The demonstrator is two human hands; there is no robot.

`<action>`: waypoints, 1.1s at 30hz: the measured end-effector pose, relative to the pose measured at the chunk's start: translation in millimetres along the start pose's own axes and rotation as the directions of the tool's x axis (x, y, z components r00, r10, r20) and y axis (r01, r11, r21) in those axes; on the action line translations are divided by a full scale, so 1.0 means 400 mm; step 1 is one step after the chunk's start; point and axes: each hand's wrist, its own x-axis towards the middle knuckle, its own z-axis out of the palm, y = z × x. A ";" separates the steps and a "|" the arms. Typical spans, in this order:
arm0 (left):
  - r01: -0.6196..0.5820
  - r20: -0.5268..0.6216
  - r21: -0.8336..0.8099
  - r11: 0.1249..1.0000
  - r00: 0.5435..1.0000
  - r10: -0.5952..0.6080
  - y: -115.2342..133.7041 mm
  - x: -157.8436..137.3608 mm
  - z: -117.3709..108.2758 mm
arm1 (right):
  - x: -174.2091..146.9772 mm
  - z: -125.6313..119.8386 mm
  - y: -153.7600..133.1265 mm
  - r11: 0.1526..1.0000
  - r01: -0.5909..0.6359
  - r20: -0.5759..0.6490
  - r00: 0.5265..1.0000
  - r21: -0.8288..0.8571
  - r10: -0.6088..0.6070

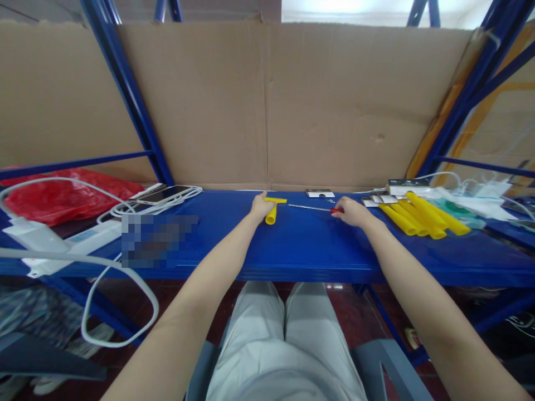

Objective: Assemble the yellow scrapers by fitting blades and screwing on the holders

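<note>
My left hand (262, 206) is closed on a yellow T-shaped tool (271, 215), its round handle pointing toward me and its crossbar at the far end. To the right, my right hand (351, 212) grips a screwdriver (310, 208) by its red handle. The long metal shaft points left, its tip a short way from the yellow tool and apart from it. Small bits that look like screws (331, 200) lie just beyond the shaft. Behind them is a small black-and-white box (320, 193).
Several yellow tubes (418, 217) lie at the right beside small white packets (376, 199) and a black box (408, 186). On the left are a white power strip (79, 245), cables and a red plastic bag (71, 195). Cardboard (317, 106) stands behind the blue table (309, 250).
</note>
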 end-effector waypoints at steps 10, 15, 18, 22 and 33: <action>-0.201 0.114 0.174 0.964 0.977 0.182 -0.001 -0.002 -0.004 | 0.006 -0.002 0.039 0.995 -0.085 0.147 0.985 -0.060 0.093; -0.311 0.154 0.376 0.873 0.950 0.272 -0.008 -0.012 -0.005 | 0.001 -0.010 0.049 0.989 -0.129 0.166 0.976 -0.070 0.139; -0.291 0.157 0.451 0.844 0.957 0.246 -0.007 -0.017 -0.007 | -0.005 -0.018 0.048 0.979 -0.191 0.191 0.961 -0.068 0.201; -0.259 0.137 0.482 0.837 0.966 0.219 -0.007 -0.014 -0.008 | -0.012 -0.025 0.045 0.966 -0.237 0.206 0.945 -0.108 0.255; -0.197 0.004 0.454 0.869 0.976 0.219 -0.009 -0.014 -0.014 | -0.014 -0.017 0.061 0.949 -0.288 0.176 0.935 -0.128 0.307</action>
